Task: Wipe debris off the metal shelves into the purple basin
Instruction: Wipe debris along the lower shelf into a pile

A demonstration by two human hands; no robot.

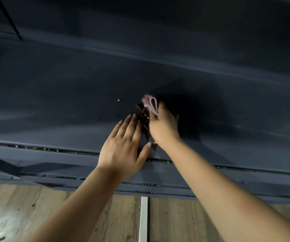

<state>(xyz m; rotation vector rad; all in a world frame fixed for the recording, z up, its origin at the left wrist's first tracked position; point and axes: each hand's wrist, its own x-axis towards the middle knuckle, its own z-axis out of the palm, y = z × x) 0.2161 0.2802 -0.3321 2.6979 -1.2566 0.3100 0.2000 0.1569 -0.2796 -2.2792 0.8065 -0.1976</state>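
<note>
I saw two bare forearms with no sleeves. The left hand point(123, 145) and right hand point(163, 126) wore no gloves or rings. Their nails were short.

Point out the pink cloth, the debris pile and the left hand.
pink cloth point(151, 103), head view, on its folded end.
debris pile point(142, 112), head view, on its dark middle.
left hand point(123, 145), head view, on its back.
</note>
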